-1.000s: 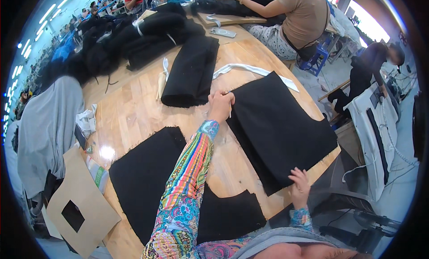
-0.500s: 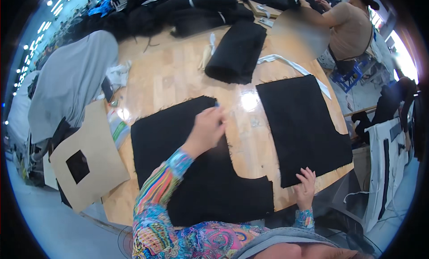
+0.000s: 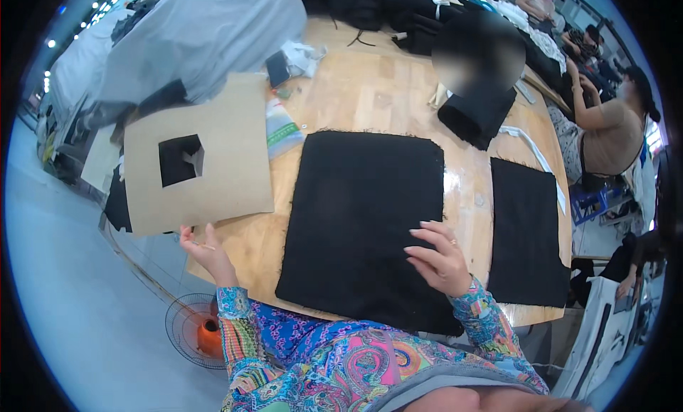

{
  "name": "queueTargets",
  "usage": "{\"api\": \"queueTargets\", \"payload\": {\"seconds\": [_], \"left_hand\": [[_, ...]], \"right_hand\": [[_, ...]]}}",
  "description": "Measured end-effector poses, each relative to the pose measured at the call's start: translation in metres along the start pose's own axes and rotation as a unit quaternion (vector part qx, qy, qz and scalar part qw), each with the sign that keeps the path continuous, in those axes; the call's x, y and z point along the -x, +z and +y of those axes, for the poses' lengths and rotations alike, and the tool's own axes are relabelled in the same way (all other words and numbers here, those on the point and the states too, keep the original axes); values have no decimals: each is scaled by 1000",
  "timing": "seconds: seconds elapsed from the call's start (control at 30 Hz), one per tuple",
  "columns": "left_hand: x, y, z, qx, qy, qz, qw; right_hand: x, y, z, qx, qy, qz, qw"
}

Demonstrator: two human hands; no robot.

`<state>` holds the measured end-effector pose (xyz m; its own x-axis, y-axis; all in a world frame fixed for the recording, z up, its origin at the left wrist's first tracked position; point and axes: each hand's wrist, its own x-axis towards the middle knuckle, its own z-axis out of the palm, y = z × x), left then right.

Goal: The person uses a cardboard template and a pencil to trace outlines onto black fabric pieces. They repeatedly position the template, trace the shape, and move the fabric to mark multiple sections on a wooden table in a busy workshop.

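Observation:
A large black fabric panel (image 3: 356,213) with frayed edges lies flat on the wooden table in front of me. My right hand (image 3: 441,259) is over its right side, fingers apart and a little bent, with nothing visible in it. To the left, my left hand (image 3: 208,255) is turned palm up with its fingers apart. Its fingertips are at the lower edge of a beige cardboard template (image 3: 228,149), which has a square hole. Whether they touch the template I cannot tell. A second black fabric panel (image 3: 525,234) lies on the right.
A rolled black fabric (image 3: 478,113) and white tape (image 3: 533,147) lie toward the back right. A grey cloth (image 3: 199,42) covers a heap at the far left. An orange-centred fan (image 3: 208,337) stands below the table's left edge. A co-worker (image 3: 612,131) sits at right.
My view has swung left. My left hand has gone from the top of the large fabric panel to the template's lower edge. My right hand has left the right-hand panel for the large one.

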<state>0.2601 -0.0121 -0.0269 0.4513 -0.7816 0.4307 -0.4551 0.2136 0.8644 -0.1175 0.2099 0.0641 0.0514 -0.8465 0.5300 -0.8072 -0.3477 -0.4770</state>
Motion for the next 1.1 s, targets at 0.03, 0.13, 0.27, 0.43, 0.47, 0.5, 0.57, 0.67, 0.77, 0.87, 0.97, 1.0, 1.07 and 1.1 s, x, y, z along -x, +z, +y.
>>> {"api": "queueTargets", "payload": {"seconds": [0.03, 0.13, 0.27, 0.43, 0.47, 0.5, 0.57, 0.67, 0.77, 0.87, 0.97, 1.0, 1.07, 1.1], "left_hand": [[-4, -4, -5, 43, -49, 26, 998], [-15, -12, -9, 117, -166, 82, 976], [-30, -12, -43, 246, -231, 104, 936], [-16, -2, -30, 267, -241, 84, 929], [-15, -1, -31, 272, -239, 86, 928], [-15, 4, -32, 283, -243, 89, 923], [-19, -4, -36, 284, -244, 104, 921], [-23, 1, -33, 330, -239, 75, 910], [-34, 1, -29, 344, -252, 40, 904], [-46, 5, -46, 332, -236, 36, 912], [-46, 14, -19, 268, -183, 112, 939], [-49, 11, -10, 239, -150, 115, 953], [-51, 8, 2, 185, -90, 114, 972], [-52, 5, 1, 175, -96, 113, 973]], "right_hand": [[-7, 6, -4, 7, -13, -16, 1000], [-23, 12, -4, 54, -38, -54, 996], [-39, -1, 83, 83, 63, -5, 995], [-52, -40, 204, 193, 241, 50, 950], [-55, -42, 212, 199, 249, 48, 947], [-56, -44, 218, 191, 248, 47, 949], [-69, -18, 201, 153, 249, 33, 956], [-73, 14, 193, 124, 184, -29, 975], [-80, 58, 173, 115, 78, -50, 989], [-79, 87, 157, 164, 52, -114, 979], [-72, 95, 157, 189, 51, -98, 976], [-70, 94, 158, 186, 51, -91, 977], [-67, 85, 161, 190, 86, -29, 978], [-62, 81, 166, 190, 120, 5, 974]]}}
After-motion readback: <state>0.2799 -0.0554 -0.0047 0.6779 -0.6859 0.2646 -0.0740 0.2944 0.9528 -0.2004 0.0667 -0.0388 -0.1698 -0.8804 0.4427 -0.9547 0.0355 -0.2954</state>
